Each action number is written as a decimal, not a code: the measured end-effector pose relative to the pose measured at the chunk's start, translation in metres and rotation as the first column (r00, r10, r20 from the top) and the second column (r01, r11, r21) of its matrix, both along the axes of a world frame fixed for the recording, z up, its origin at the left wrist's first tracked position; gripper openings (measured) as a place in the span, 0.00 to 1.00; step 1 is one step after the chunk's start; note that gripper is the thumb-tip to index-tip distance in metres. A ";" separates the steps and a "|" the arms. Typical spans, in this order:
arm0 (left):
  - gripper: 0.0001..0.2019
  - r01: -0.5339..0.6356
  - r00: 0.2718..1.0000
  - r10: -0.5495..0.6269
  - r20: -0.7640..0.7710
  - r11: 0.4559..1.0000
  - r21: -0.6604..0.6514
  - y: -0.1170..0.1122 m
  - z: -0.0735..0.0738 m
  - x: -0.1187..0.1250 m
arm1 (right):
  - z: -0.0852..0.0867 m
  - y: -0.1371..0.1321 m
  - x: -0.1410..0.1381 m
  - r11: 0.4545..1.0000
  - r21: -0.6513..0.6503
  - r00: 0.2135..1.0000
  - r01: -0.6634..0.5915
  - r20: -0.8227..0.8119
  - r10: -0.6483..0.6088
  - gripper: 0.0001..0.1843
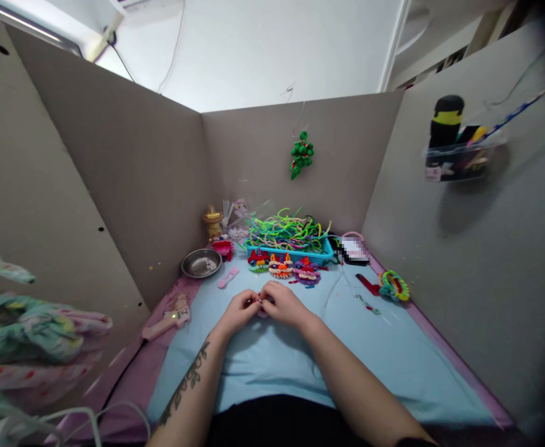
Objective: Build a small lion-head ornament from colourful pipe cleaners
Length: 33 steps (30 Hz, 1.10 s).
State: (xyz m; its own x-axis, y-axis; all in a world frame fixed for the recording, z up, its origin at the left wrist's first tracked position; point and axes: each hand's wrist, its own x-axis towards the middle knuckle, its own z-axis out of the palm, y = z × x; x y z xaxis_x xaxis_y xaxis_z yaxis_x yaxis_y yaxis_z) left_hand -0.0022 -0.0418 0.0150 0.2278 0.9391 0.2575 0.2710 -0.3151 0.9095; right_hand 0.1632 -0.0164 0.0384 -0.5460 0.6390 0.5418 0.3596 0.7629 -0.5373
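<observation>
My left hand point(242, 309) and my right hand point(282, 304) meet over the middle of the blue cloth point(282, 360), fingers closed and fingertips together. Both pinch a small pinkish piece point(262, 313), mostly hidden under the fingers, so its exact kind does not show. Just beyond them three colourful fuzzy animal-head figures stand in a row: a red and green one point(258, 262), an orange and white one point(280, 267), and a purple one point(306, 271). Behind these sits a blue tray point(321, 256) heaped with green and multicoloured pipe cleaners point(286, 231).
To the left are a metal bowl point(201, 263) with small white bits, a pink spoon-like tool point(228, 278) and a glue gun point(170, 321) with a cord. On the right lie a phone point(354, 249) and coiled pipe cleaners point(394, 285). Grey partitions point(254, 149) enclose three sides.
</observation>
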 end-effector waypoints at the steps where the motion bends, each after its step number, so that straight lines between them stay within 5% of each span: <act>1: 0.08 -0.018 1.000 0.018 -0.010 1.000 0.009 -0.001 0.001 0.001 | -0.001 0.000 -0.001 1.000 -0.007 1.000 0.010 -0.013 -0.010 0.08; 14: 0.05 -0.156 0.983 0.169 -0.074 0.976 0.154 0.002 -0.007 0.008 | -0.003 0.001 -0.003 0.992 0.000 0.992 0.130 -0.009 -0.130 0.07; 23: 0.07 -0.115 0.988 0.130 -0.089 0.981 0.155 0.001 -0.002 0.004 | -0.003 0.005 0.003 0.998 -0.055 0.999 0.030 -0.029 -0.032 0.08; 33: 0.05 -0.090 0.984 0.111 -0.139 0.985 0.150 0.000 0.001 0.006 | 0.003 0.004 -0.001 0.997 -0.076 0.983 0.035 0.181 -0.021 0.04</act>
